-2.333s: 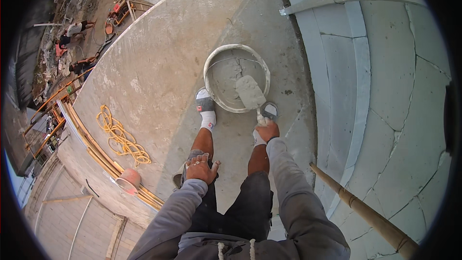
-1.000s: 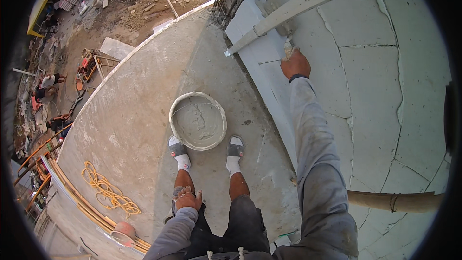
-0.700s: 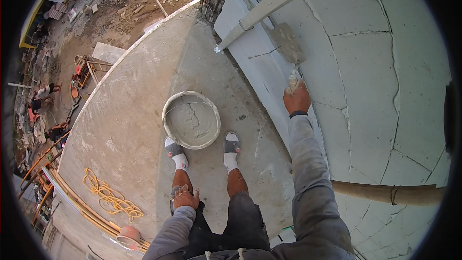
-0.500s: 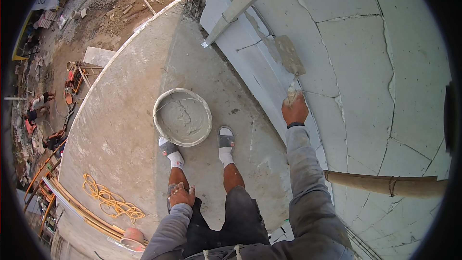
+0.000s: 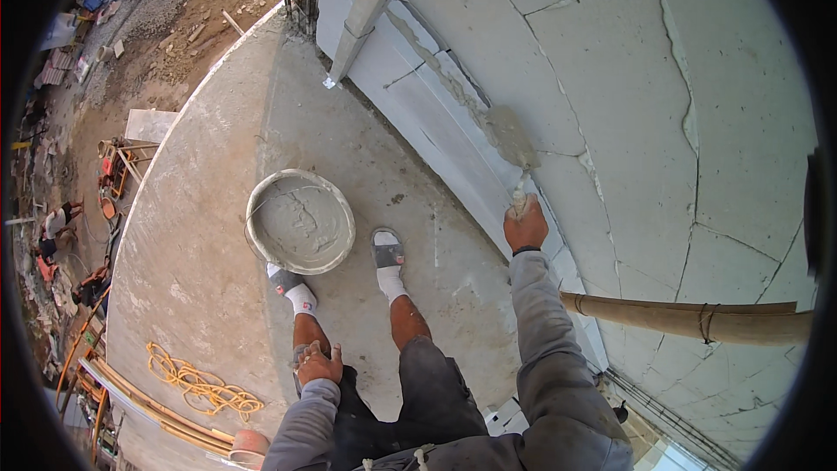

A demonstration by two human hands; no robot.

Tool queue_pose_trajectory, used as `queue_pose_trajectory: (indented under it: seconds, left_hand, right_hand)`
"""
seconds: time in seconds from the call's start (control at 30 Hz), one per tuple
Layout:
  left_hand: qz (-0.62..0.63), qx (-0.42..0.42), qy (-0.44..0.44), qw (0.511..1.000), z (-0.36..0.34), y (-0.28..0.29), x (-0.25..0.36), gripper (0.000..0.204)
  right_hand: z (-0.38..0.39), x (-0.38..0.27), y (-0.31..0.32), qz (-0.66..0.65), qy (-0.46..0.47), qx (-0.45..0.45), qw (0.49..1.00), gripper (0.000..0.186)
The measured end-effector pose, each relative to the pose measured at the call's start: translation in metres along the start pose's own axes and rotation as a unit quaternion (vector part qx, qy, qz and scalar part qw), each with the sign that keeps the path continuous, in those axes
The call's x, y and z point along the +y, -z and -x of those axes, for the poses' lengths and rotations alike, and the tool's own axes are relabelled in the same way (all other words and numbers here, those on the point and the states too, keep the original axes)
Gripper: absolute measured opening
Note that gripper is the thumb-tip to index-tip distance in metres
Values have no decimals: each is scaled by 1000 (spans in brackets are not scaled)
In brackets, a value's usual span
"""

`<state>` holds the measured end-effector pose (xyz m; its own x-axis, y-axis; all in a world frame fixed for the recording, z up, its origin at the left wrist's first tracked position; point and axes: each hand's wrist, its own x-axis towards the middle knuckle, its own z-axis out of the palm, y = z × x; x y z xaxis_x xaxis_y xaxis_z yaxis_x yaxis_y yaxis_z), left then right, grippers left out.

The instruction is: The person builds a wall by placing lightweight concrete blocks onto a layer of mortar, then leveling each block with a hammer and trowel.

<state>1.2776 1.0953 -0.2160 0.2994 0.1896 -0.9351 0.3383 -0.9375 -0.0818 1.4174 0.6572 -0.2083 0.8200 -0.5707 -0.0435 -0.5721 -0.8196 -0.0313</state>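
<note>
My right hand (image 5: pixel 526 225) is closed around the mortar-smeared handle of a trowel (image 5: pixel 512 135). Its blade, coated in grey mortar, lies at the top edge of a low row of pale blocks (image 5: pixel 436 113). Behind the blade, a strip of wet mortar (image 5: pixel 418 37) runs along that edge toward the far end. My left hand (image 5: pixel 319 365) rests on my left knee with its fingers apart, holding nothing. By my feet stands a round bucket (image 5: pixel 350 225) with grey mortar (image 5: pixel 301 221) inside.
A tall block wall (image 5: pixel 610 61) rises to the right. A timber prop (image 5: pixel 375 4) leans by the far end, and a wooden pole (image 5: pixel 680 317) juts across near my right arm. Yellow rope (image 5: pixel 196 384) lies at left, inside the slab's curved edge (image 5: pixel 187 113); people work below.
The trowel has moved along the blocks toward me, and the mortar strip behind it is longer. The view has shifted a little to the right. My left hand stays on my knee.
</note>
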Motion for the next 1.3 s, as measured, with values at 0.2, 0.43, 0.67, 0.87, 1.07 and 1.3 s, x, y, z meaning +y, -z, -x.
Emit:
queue_pose_trajectory:
  seconds: [0.2,0.43,0.67,0.87,1.07,1.3]
  left_hand:
    - [6,16,-15,1000,-2,-10,6,60]
    - [-8,24,-13,1000,3,-14,1,62]
    - [0,25,-16,1000,3,-11,9,62]
    - [-8,8,-12,1000,5,-10,9,63]
    - [-5,-10,10,1000,6,-4,8,64]
    - [2,-5,3,1000,5,-12,1,68]
  right_hand:
    - [34,38,-2,-42,-90,-2,995,27]
    - [43,62,-6,-54,-126,-12,990,33]
    - [45,63,1,-65,-129,12,989,34]
    - [41,41,13,-38,-143,17,989,30]
    - [1,-36,34,-143,-52,-74,985,24]
    - [-139,-167,49,6,150,-41,988,29]
